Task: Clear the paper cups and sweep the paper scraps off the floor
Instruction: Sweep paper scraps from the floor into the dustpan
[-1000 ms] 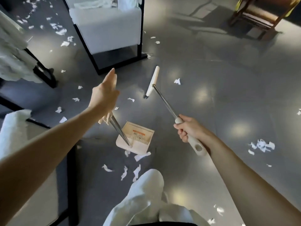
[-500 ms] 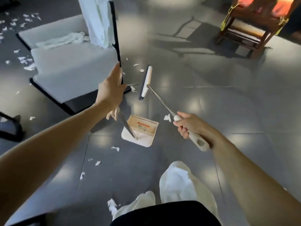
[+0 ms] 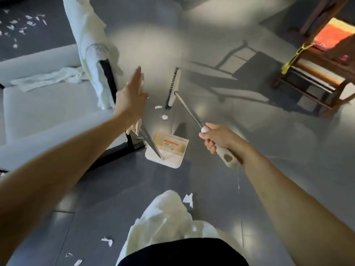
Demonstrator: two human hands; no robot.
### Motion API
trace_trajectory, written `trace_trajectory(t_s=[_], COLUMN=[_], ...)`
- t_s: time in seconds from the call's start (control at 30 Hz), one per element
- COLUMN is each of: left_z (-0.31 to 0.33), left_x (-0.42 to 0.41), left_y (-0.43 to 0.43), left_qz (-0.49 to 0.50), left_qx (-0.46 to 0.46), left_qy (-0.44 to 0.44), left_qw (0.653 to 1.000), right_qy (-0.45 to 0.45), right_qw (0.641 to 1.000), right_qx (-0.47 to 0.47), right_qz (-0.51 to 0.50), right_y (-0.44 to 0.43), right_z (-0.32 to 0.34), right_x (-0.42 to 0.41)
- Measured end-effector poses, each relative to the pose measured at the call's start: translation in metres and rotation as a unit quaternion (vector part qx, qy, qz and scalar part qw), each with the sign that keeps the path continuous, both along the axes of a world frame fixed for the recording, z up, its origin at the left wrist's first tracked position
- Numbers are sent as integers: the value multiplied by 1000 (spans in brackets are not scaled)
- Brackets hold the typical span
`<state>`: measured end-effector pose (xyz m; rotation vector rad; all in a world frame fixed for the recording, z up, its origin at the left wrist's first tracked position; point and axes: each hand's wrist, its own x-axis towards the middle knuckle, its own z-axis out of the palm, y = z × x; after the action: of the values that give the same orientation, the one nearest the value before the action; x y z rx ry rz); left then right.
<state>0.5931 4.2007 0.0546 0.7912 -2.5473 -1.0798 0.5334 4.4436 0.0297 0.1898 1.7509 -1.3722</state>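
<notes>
Scraps (image 3: 164, 117) of torn paper lie on the glossy grey floor (image 3: 230, 112), two of them just beside the bristles of the broom (image 3: 173, 89), more near my feet. I see no paper cups in view.

I judge the scraps to be almost weightless and flimsy. They are likely to skid or flutter on this slick surface, so short, low strokes should serve better than hard ones.

My right hand (image 3: 217, 140) is wrapped tightly round the broom's pale plastic grip, at the end of its thin metal shaft. That looks like the right place to hold it, since the shaft seems stiff and light.

My left hand (image 3: 130, 100) has its lower fingers curled about the shaft of the dustpan (image 3: 169, 152), with the rest of the hand stretched forward. The pan hangs low beside the white chair (image 3: 48, 112), and I cannot tell whether its lip touches the floor. It looks like light plastic, so the lip will need pressing flat or paper will slip beneath.
</notes>
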Motion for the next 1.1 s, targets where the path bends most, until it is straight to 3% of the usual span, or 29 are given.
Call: trace_trajectory(t_s=[0.2,0.43,0.87,1.1], left_z=[-5,7,-5,9], left_x=[-185,-374,-632,-708], left_y=[-72,-221,-522,-698], left_qz=[16,94,211,351], left_qx=[3,67,41,40], left_qy=[4,30,22,27], left_qw=[1000,993,976,935], right_qy=[-8,6,14,20], right_qw=[999,992,964,936], right_qx=[-11,-44,1,-19], right_qz=[47,116,267,350], right_y=[-88,-250,-590,-812], right_z=[-18,-30,-12,4], right_x=[-193,-399,-711,-842])
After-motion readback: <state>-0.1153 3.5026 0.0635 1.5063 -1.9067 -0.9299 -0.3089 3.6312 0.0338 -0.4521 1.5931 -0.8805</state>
